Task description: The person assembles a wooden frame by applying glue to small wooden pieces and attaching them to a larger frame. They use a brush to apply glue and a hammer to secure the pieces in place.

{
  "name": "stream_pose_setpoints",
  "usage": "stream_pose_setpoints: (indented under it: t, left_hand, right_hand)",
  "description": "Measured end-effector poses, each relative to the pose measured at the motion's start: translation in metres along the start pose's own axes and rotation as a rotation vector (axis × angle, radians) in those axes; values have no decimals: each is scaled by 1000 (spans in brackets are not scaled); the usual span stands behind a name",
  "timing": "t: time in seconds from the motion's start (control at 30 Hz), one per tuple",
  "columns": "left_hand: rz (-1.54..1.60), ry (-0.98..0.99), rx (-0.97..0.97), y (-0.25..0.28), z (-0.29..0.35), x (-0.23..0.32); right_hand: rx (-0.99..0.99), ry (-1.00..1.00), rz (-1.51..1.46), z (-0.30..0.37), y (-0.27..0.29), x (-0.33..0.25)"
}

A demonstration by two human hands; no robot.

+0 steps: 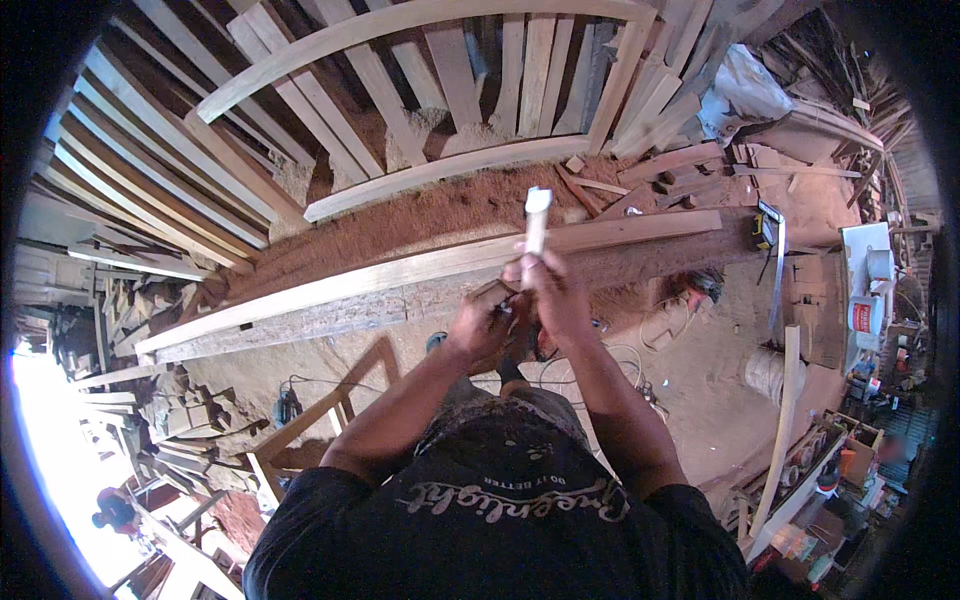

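While holding a pale stick (537,226) in the right hand (553,293), points it longways to the far side, across a plank (390,280) running left to right. Has the left hand (478,325) just beside, nearer and left; cannot tell if holding anything.

White glare (45,430) washes out my lower left; corners fall black, boards (185,150) bow near the rim, and the pale stick (537,228) in my right grip (548,285) blurs.
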State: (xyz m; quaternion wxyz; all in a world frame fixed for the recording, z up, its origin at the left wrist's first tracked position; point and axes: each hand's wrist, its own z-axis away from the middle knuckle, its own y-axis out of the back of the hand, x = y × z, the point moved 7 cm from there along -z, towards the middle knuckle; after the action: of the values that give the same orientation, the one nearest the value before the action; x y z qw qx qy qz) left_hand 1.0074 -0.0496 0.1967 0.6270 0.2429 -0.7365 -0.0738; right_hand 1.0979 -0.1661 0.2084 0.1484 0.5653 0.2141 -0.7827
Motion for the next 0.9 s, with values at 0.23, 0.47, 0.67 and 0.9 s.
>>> stream_pose_setpoints:
  t: [0.23,0.47,0.67,0.9]
  left_hand:
    - [-427,31,338,134,-14,-60]
    - [-508,103,389,158,-20,-97]
    - [-600,111,352,155,-20,-96]
    - [-605,96,321,151,-18,-97]
  right_hand:
    - [177,-100,568,16,45,35]
    - [269,205,1029,30,28,45]
    - [315,326,1259,50,10,35]
    - [275,51,1161,41,19,51]
